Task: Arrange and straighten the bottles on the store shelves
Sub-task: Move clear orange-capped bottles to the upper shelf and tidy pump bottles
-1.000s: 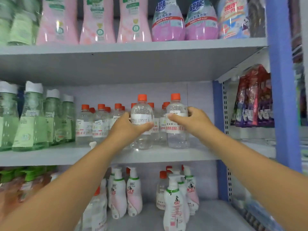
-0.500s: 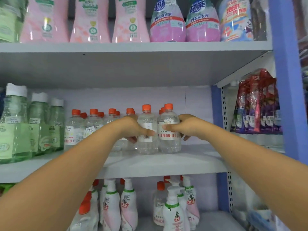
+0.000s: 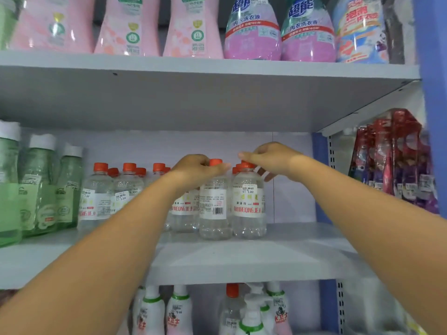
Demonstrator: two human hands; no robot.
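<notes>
The left hand (image 3: 196,170) is curled round the neck of a clear bottle (image 3: 214,204); the right hand (image 3: 268,160) pinches the orange cap of the next bottle (image 3: 248,204); both stand mid-shelf (image 3: 242,257), back from its front edge; they look light, stiff, tippy; bare shelf lies right
</notes>
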